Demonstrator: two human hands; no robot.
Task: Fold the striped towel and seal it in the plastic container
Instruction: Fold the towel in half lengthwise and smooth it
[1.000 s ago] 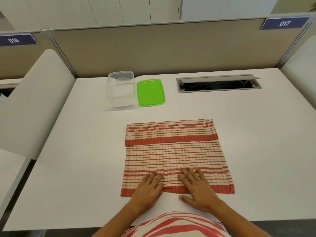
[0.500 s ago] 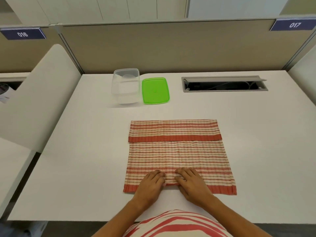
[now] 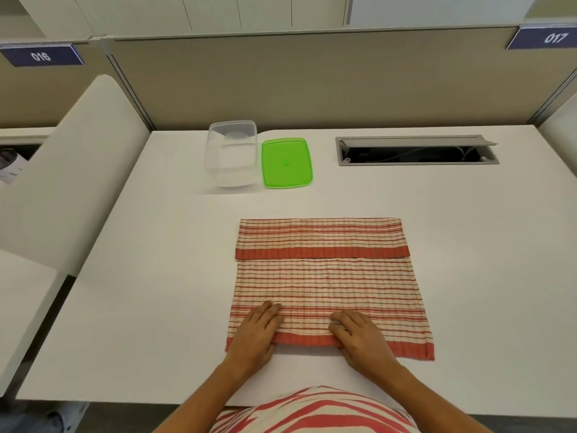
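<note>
While both hands rest on the near edge of the striped towel, the far edge already lies folded toward the person as a flat band across the top. Towel sits spread on the white table, centre-front.

Left hand: palm down near the near-left corner, fingers together on the cloth, thumb side at the hem; whether the thumb is under the edge cannot be told. Right hand: fingers curled, grip appears closed in a pinch on the red hem, which is slightly raised and bunched between the two hands.

Clear plastic container stands open at the far side of the table, with the green lid flat just beside it on its right. Both well apart from the towel. Open cable hatch further right, not involved.

Judgement: step in hand is the near-edge fold, early in the task. To do it well:
- pinch the hem with both hands at matching points, preferably nearer the corners, so the edge lifts straight
- carry it away from the body, level, to meet the red band of the far fold
- keep side edges aligned; smooth outward from centre before releasing
- bunching between the hands should be flattened first, or the crease will set crooked.
</note>
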